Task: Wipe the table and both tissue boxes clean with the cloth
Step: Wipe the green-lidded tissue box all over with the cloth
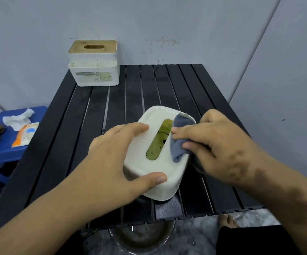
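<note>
1. Your left hand grips the near tissue box: the fingers lie on its top, the thumb is curled against its near side.
2. Your right hand pinches the grey cloth and presses it on the top of the box, just beside the slot.
3. This box seems to be in work now. The second tissue box stands well beyond your fingers and looks spotted, so probably not wiped yet.
4. The table shows dull smears; I cannot tell if it is done.
</note>
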`<action>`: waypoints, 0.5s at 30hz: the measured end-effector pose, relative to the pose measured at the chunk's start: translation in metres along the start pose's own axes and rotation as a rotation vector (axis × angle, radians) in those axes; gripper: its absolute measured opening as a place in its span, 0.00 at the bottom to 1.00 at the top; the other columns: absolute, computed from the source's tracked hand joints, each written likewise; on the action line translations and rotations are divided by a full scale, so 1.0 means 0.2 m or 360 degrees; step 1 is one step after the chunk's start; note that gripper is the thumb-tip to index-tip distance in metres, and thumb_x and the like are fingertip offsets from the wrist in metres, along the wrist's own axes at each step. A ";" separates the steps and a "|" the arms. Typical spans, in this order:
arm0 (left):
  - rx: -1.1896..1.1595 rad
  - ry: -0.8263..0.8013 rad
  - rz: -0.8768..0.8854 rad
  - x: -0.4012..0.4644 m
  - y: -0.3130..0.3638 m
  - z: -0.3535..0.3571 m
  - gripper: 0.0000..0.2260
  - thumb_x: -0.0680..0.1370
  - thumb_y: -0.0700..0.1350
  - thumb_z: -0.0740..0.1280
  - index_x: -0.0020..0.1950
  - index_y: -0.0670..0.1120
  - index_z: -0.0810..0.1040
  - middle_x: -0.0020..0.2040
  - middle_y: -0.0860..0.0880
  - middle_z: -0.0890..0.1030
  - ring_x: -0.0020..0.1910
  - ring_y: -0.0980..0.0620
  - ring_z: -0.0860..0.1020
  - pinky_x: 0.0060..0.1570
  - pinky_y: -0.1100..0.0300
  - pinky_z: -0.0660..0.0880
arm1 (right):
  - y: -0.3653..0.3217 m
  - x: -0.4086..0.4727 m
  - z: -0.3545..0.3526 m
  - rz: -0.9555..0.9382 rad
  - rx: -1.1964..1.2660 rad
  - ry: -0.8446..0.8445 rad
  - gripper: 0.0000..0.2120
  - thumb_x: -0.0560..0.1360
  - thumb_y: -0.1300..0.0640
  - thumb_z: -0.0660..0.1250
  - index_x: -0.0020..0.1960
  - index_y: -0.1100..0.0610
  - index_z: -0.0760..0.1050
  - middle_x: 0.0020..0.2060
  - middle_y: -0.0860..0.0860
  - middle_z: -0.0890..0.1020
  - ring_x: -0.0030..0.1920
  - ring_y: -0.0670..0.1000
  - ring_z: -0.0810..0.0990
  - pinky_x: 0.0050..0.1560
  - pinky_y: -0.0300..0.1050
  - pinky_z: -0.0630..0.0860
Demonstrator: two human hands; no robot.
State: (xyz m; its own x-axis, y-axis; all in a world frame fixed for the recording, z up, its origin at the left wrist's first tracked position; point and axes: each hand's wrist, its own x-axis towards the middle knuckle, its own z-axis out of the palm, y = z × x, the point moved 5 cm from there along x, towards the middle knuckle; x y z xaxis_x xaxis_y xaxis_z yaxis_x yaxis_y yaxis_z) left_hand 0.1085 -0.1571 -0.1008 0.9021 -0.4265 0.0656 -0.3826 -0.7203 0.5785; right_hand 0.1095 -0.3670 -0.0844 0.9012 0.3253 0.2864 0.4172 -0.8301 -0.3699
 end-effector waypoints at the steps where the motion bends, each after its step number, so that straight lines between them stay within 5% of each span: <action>1: -0.0010 -0.0011 -0.0020 0.00 0.00 0.00 0.44 0.59 0.79 0.64 0.73 0.69 0.59 0.67 0.75 0.62 0.69 0.65 0.62 0.70 0.58 0.64 | 0.04 -0.01 -0.04 -0.0011 -0.0011 0.0032 0.17 0.72 0.45 0.58 0.59 0.42 0.75 0.40 0.48 0.77 0.42 0.49 0.72 0.45 0.37 0.72; 5: -0.0045 -0.0054 -0.0079 -0.01 -0.01 0.00 0.45 0.57 0.79 0.65 0.73 0.71 0.58 0.68 0.75 0.63 0.72 0.57 0.64 0.71 0.51 0.68 | 0.14 -0.05 -0.12 0.0022 -0.0040 0.0117 0.16 0.71 0.48 0.61 0.57 0.43 0.80 0.37 0.41 0.74 0.40 0.46 0.73 0.41 0.39 0.72; 13: -0.0058 -0.0009 -0.0031 0.00 0.00 0.00 0.46 0.57 0.79 0.66 0.73 0.68 0.61 0.67 0.73 0.65 0.70 0.61 0.65 0.71 0.54 0.67 | -0.13 -0.09 0.01 -0.0191 -0.0052 0.0060 0.10 0.73 0.52 0.62 0.50 0.50 0.80 0.36 0.50 0.80 0.40 0.51 0.71 0.38 0.46 0.75; 15: -0.0067 -0.0009 -0.0053 0.00 -0.01 0.00 0.46 0.57 0.79 0.66 0.73 0.69 0.61 0.67 0.73 0.64 0.70 0.59 0.66 0.70 0.55 0.67 | -0.12 -0.07 -0.01 -0.0170 -0.0071 0.0107 0.08 0.72 0.53 0.66 0.49 0.48 0.81 0.34 0.49 0.79 0.39 0.50 0.72 0.39 0.41 0.73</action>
State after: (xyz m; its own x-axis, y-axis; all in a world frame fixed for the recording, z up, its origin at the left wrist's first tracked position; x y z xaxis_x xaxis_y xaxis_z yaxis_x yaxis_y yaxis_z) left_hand 0.1096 -0.1571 -0.1021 0.9130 -0.4060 0.0410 -0.3436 -0.7107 0.6138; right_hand 0.0860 -0.3529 -0.0787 0.8412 0.3832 0.3815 0.5036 -0.8121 -0.2948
